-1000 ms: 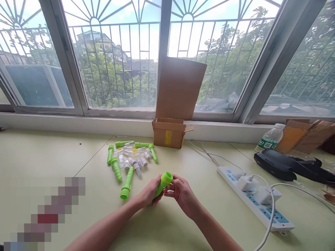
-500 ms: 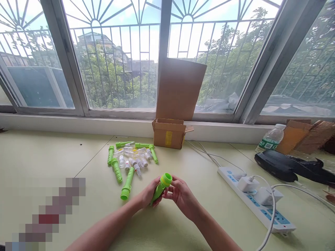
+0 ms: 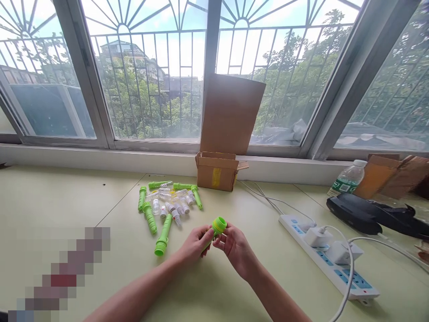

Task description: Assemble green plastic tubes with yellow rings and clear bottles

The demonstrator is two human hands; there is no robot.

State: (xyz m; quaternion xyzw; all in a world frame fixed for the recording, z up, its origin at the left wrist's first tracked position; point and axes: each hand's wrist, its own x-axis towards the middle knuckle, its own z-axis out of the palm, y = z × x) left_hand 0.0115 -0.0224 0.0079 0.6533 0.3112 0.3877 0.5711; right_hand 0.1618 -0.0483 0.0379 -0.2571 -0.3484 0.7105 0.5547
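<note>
A hollow green plastic tube (image 3: 219, 225) with a wide threaded mouth and a yellow ring below it is held tilted, mouth up and to the right. My left hand (image 3: 198, 240) is closed around its narrower body, hiding most of it. At the collar, the bent fingers of my right hand (image 3: 233, 243) press against the right side of the tube. Nearest to my left hand lies another green tube (image 3: 163, 235), its open threaded end toward me. Beyond it are several more green tubes (image 3: 149, 218), clear plastic pieces and white-capped small bottles (image 3: 176, 218).
An open cardboard box (image 3: 214, 174) with yellow tape stands against the window sill. On the right lie a white power strip (image 3: 321, 255) with plugged-in chargers and trailing cables, a black object (image 3: 351, 212) and a water bottle (image 3: 347, 179). A pixelated patch covers the lower left.
Both hands have lifted the green tube slightly up and to the right. My left hand has turned, its thumb now lying along the tube near the yellow ring.
</note>
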